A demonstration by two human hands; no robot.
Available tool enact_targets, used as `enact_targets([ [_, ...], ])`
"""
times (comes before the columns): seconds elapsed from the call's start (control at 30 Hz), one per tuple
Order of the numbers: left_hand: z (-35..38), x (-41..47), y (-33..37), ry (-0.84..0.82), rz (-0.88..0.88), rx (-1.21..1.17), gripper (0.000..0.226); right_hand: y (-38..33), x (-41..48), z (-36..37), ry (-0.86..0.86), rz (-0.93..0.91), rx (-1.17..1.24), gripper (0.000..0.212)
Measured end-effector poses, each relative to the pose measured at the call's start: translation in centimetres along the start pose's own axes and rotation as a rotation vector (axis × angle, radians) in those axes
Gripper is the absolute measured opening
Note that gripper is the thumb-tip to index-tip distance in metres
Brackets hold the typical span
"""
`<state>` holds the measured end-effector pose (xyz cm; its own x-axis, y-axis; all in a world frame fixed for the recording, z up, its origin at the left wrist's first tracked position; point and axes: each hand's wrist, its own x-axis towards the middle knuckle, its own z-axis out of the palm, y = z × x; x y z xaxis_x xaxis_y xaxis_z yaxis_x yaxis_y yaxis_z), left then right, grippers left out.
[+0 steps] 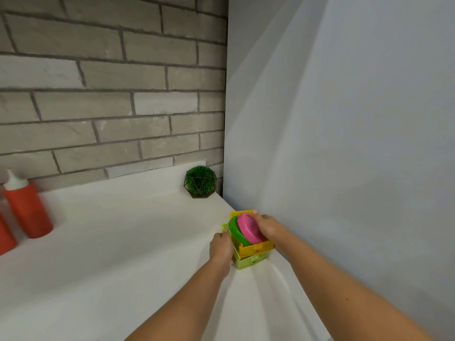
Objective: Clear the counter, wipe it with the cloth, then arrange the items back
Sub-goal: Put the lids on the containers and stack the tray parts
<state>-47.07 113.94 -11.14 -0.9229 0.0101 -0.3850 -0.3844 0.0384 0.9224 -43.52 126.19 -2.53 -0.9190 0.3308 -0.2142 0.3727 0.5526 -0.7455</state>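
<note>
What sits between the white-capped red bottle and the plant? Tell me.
Only bare white counter between the bottle and plant, per the head view.

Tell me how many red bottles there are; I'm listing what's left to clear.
2. One bottle stands at the left of the counter; a second bottle is nearer and left of it, cut by the frame edge. More may lie outside view.
</note>
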Motion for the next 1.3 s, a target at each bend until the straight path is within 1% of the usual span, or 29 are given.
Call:
enact_targets([
  [0.03,-0.2,0.0,-0.1,0.007,-0.005,0.015,0.057,0.0,-0.1,0.2,0.001,-0.004,0.016,0.056],
  [0.13,-1.3,-3.1,1.4,0.024,-0.023,-0.008,0.049,0.0,-0.5,1.0,-0.006,-0.022,0.075,0.053],
  [0.3,-3.1,-3.9,1.2,0.061,-0.04,-0.065,0.049,-1.3,-1.8,2.6,-0.01,-0.086,0.124,0.05],
  [0.33,-3.6,-3.7,1.1,0.064,-0.045,-0.09,0.051,-1.8,-2.1,2.9,-0.017,-0.098,0.123,0.05],
  [0.43,-5.8,-2.8,0.1,0.038,-0.055,-0.235,0.07,-3.6,-3.3,4.3,-0.071,-0.129,0.138,0.049],
  [0.47,-6.7,-3.4,0.2,0.011,-0.049,-0.302,0.07,-4.2,-3.7,4.9,-0.098,-0.137,0.148,0.05],
  [0.53,-8.7,-5.0,0.9,-0.013,-0.007,-0.394,0.058,-5.7,-4.8,6.1,-0.145,-0.156,0.158,0.051],
  [0.6,-11.2,-6.3,1.5,-0.018,0.04,-0.46,0.052,-7.3,-5.9,7.6,-0.175,-0.188,0.146,0.052],
  [0.7,-15.2,-7.7,1.7,-0.004,0.068,-0.499,0.045,-9.9,-7.9,10.1,-0.217,-0.245,0.133,0.052],
  [0.8,-19.8,-9.7,1.8,0.025,0.066,-0.515,0.051,-12.6,-10.1,13.2,-0.272,-0.308,0.144,0.053],
  [0.9,-24.7,-11.9,1.8,0.093,0.079,-0.544,0.06,-15.3,-12.9,16.5,-0.306,-0.368,0.137,0.057],
  [1.0,-29.6,-15.1,1.9,0.132,0.103,-0.602,0.057,-18.0,-16.2,20.0,-0.342,-0.428,0.128,0.057],
  [1.13,-36.3,-18.6,1.2,0.171,0.12,-0.61,0.057,-21.7,-21.6,24.3,-0.406,-0.53,0.135,0.055],
  [1.3,-44.1,-22.4,0.4,0.232,0.103,-0.616,0.06,-25.8,-28.3,28.3,-0.493,-0.677,0.159,0.065],
])
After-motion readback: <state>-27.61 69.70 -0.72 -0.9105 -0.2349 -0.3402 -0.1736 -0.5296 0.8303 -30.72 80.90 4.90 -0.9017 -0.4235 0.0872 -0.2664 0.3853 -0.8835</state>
